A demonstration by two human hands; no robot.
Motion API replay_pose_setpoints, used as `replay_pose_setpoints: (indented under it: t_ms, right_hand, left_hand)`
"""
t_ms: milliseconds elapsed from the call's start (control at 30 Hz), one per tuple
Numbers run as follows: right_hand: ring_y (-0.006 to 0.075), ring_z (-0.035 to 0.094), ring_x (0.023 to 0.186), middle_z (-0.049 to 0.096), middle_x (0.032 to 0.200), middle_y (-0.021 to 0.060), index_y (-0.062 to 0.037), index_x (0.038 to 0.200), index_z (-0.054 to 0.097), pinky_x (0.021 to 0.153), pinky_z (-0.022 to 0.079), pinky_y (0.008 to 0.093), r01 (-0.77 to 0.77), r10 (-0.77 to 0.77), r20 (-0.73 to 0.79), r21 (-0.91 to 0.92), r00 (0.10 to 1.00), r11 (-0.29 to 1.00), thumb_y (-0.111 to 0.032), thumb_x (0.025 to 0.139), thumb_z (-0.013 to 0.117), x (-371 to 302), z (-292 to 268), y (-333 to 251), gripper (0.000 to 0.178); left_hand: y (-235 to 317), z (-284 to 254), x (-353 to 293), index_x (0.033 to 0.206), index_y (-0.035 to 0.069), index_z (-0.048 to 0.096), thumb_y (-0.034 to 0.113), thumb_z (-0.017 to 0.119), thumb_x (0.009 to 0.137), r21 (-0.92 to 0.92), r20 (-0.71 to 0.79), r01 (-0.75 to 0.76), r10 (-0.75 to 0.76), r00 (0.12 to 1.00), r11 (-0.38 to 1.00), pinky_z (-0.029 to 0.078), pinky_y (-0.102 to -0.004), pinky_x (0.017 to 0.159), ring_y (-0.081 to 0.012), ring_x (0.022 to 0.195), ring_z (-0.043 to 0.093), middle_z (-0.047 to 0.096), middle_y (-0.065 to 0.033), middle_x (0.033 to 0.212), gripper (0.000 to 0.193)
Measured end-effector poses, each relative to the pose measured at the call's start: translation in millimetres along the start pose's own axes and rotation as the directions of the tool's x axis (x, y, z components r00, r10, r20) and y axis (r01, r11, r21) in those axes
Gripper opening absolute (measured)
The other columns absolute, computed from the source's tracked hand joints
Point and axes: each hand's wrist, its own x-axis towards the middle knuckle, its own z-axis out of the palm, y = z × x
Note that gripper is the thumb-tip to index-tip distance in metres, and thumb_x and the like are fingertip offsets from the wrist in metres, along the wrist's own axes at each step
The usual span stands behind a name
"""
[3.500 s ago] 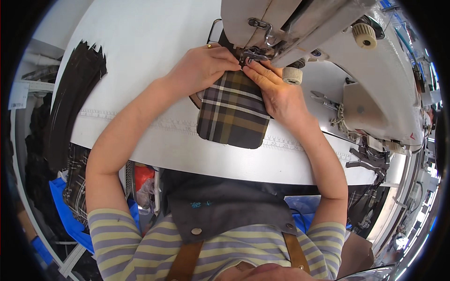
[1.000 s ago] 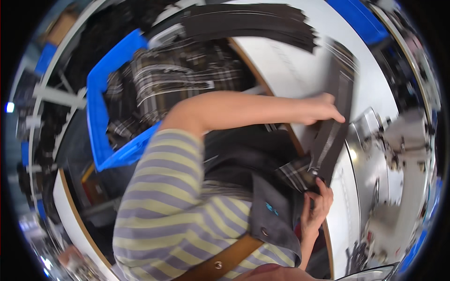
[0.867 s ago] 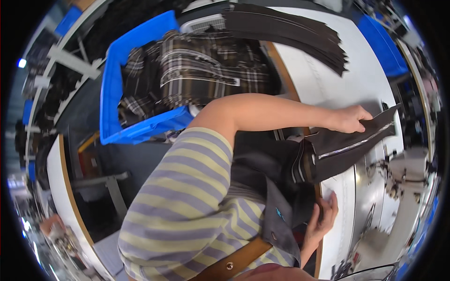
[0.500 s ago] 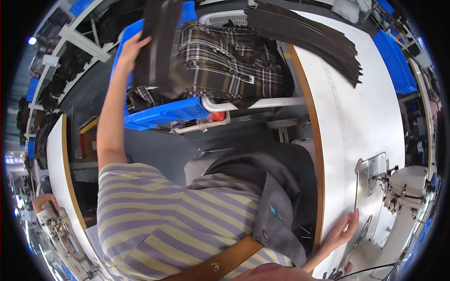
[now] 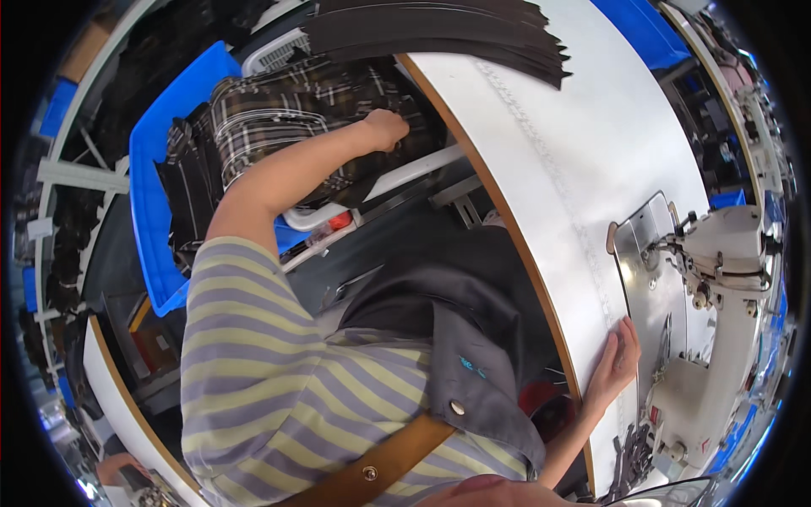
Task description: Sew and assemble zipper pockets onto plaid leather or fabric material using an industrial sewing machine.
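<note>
My left hand is over the right side of a pile of dark plaid cloth. Its fingers are curled closed on the cloth, their tips partly hidden. The pile rests in a white plastic basket. Left of it, dark cloth pieces lie in a blue bin. My right hand rests on the white table with fingers stretched out, holding nothing. Beside it are the metal plate and the white sewing machine.
A fanned stack of dark cloth strips lies at the table's far end. The table's brown edge runs between me and the tabletop. Small dark pieces lie near the machine's base. A red item sits below the basket.
My left hand has let go of the dark cloth piece over the blue bin and moved right to the plaid pile. My right hand stays on the table while the view has shifted.
</note>
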Motion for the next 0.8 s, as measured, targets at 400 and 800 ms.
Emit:
replay_pose_setpoints:
  t_ms: [400, 800]
  right_hand:
    - [0.027, 0.057, 0.108, 0.061, 0.118, 0.0161, 0.0016, 0.112, 0.061, 0.094, 0.043, 0.034, -0.012, 0.013, -0.046, 0.019, 0.999, 1.0, -0.005, 0.088, 0.06, -1, -1, 14, 0.025]
    - [0.0374, 0.024, 0.138, 0.022, 0.15, 0.0229, 0.0024, 0.146, 0.015, 0.112, 0.021, 0.0406, 0.112, -0.352, 0.237, 0.667, 0.905, 0.737, -0.039, 0.062, 0.086, 38, 66, -152, 0.117]
  left_hand:
    - [-35, -66, -87, 0.093, 0.004, 0.069, 0.014, 0.062, 0.077, -0.9, -0.084, 0.128, -0.453, 0.887, 0.417, 0.053, -0.036, 0.072, -0.023, 0.084, 0.068, 0.07, -0.0116, 0.087, 0.02]
    - [174, -301, -62, 0.086, -0.001, 0.068, 0.003, 0.064, 0.079, -0.123, -0.99, -0.896, 0.015, 0.143, 0.428, 0.051, -0.0229, 0.059, -0.0117, 0.065, 0.063, 0.067, -0.0079, 0.074, 0.009]
